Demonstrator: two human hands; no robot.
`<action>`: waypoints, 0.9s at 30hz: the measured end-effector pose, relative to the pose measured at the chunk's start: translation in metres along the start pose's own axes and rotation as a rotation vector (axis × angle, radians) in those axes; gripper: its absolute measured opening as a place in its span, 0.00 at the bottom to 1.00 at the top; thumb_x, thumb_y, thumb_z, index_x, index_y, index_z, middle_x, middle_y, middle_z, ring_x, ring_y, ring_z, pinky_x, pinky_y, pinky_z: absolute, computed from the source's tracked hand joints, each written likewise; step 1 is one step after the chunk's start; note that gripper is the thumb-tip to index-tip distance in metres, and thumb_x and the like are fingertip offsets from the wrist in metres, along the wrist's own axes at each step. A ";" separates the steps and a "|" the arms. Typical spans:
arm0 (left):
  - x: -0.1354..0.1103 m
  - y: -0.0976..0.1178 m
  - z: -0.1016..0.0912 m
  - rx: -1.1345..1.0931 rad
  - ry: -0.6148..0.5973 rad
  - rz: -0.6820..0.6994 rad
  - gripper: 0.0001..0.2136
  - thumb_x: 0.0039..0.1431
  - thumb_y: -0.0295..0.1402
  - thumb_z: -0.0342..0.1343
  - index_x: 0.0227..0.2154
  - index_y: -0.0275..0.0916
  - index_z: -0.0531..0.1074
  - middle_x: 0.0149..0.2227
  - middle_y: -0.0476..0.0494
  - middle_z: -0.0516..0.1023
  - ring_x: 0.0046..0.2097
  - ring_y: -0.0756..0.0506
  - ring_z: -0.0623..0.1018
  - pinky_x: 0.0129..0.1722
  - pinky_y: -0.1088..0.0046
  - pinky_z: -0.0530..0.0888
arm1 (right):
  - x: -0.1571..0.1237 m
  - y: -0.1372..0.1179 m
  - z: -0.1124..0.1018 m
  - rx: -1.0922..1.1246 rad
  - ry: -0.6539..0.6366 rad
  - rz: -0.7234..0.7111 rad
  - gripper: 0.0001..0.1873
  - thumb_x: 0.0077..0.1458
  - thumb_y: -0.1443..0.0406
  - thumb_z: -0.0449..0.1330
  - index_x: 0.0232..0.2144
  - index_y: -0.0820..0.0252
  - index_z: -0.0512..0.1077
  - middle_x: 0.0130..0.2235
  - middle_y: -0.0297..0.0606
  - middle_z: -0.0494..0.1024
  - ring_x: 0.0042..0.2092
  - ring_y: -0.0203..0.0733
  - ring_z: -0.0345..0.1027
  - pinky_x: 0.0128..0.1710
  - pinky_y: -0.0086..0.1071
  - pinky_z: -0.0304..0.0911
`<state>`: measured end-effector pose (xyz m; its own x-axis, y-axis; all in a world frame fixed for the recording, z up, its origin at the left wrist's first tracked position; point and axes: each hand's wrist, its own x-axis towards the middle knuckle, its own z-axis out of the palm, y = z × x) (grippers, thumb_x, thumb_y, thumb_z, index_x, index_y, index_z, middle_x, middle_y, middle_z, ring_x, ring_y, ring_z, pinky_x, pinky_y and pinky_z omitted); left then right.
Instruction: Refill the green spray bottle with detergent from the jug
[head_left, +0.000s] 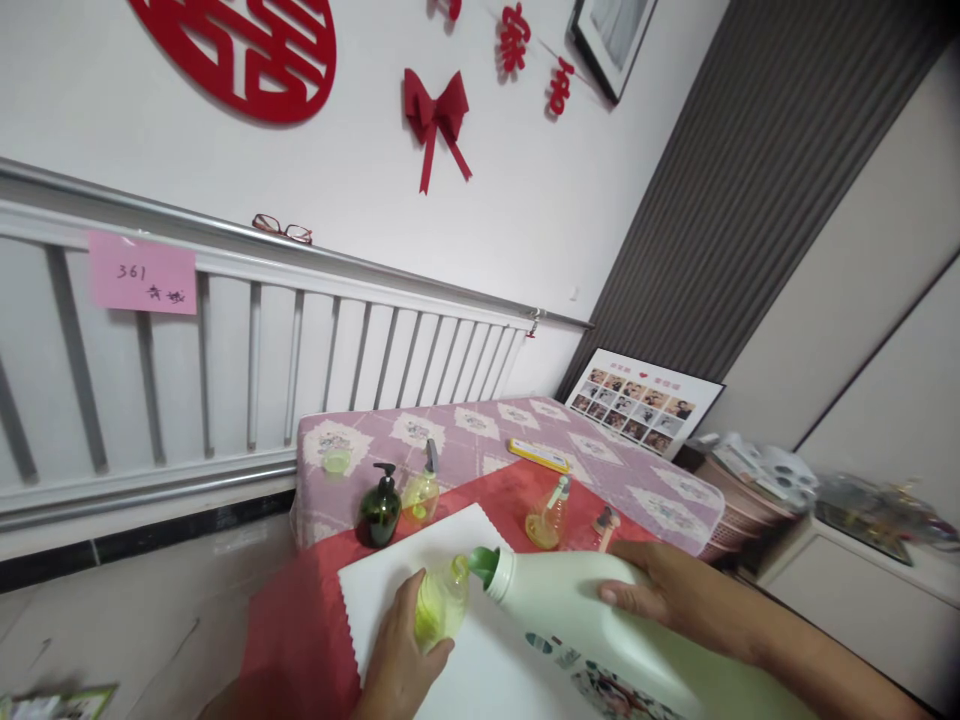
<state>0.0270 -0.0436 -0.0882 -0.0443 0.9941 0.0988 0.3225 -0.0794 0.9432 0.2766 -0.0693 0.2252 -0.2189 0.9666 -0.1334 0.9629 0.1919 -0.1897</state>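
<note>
My left hand [405, 640] is wrapped round a small clear bottle [441, 608] with yellow-green liquid in it, tilted to the right. My right hand [664, 590] grips a large pale green detergent jug [570, 590], which lies tipped on its side. The jug's open mouth [495, 572], green inside, is right at the small bottle's neck; whether they touch I cannot tell. Beneath both is a white sheet [382, 590] with a scalloped edge. Behind my left hand stand a dark green pump bottle [380, 512] and a clear bottle with a grey pump [421, 495].
Two more clear pump bottles, one green-topped [547, 520] and one pink-topped [602, 528], stand on the red cloth [480, 505]. A pale green cap [337, 461] and a yellow-and-white box [538, 456] lie on the patterned table cover [480, 425]. A white radiator [322, 350] runs behind.
</note>
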 end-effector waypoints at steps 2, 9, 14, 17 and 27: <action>0.000 -0.001 0.000 -0.006 0.010 0.017 0.38 0.45 0.30 0.57 0.63 0.36 0.55 0.65 0.37 0.64 0.66 0.40 0.64 0.66 0.66 0.60 | 0.001 -0.002 -0.001 0.043 -0.063 -0.003 0.31 0.51 0.37 0.54 0.37 0.54 0.79 0.38 0.43 0.83 0.39 0.54 0.76 0.37 0.38 0.70; 0.000 0.002 -0.003 -0.020 0.006 0.033 0.38 0.44 0.29 0.57 0.62 0.36 0.55 0.65 0.35 0.64 0.66 0.40 0.63 0.67 0.64 0.59 | 0.004 -0.007 -0.004 -0.009 -0.122 0.016 0.29 0.54 0.39 0.54 0.36 0.56 0.74 0.40 0.46 0.81 0.41 0.55 0.75 0.40 0.41 0.68; -0.002 0.006 -0.005 -0.016 0.000 0.033 0.39 0.44 0.29 0.56 0.63 0.34 0.55 0.65 0.34 0.63 0.67 0.39 0.63 0.67 0.64 0.59 | 0.006 -0.004 -0.004 -0.035 -0.124 0.025 0.27 0.54 0.40 0.55 0.36 0.57 0.73 0.41 0.46 0.80 0.42 0.55 0.74 0.40 0.42 0.66; -0.003 0.010 -0.006 -0.012 0.004 0.037 0.38 0.44 0.28 0.56 0.62 0.34 0.55 0.64 0.34 0.64 0.66 0.40 0.63 0.67 0.64 0.60 | 0.007 -0.003 -0.005 -0.036 -0.124 0.035 0.26 0.54 0.41 0.56 0.35 0.57 0.72 0.40 0.45 0.80 0.41 0.55 0.74 0.40 0.42 0.66; -0.004 0.007 -0.006 0.002 -0.004 0.062 0.38 0.45 0.28 0.56 0.63 0.38 0.55 0.64 0.37 0.64 0.66 0.41 0.63 0.66 0.65 0.60 | 0.006 -0.008 -0.010 -0.049 -0.120 0.050 0.26 0.51 0.40 0.56 0.30 0.56 0.73 0.36 0.43 0.81 0.38 0.55 0.74 0.35 0.41 0.64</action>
<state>0.0236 -0.0482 -0.0804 -0.0206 0.9876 0.1557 0.3268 -0.1405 0.9346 0.2688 -0.0631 0.2356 -0.1844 0.9485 -0.2574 0.9791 0.1544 -0.1325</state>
